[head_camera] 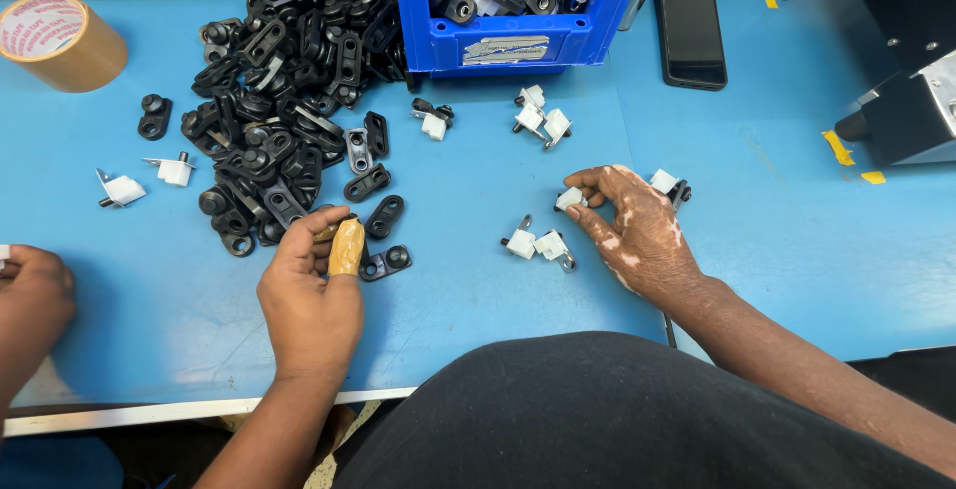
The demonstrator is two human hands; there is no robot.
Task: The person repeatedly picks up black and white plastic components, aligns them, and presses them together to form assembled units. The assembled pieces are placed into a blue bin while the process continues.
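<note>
On the blue table (478, 290), the left hand (311, 295) rests at the edge of the pile of black brackets (284, 101), its fingers curled around something small that cannot be made out. The right hand (637, 235) pinches a small white clip (570, 197) between thumb and forefinger, near two more white clips (538, 244).
</note>
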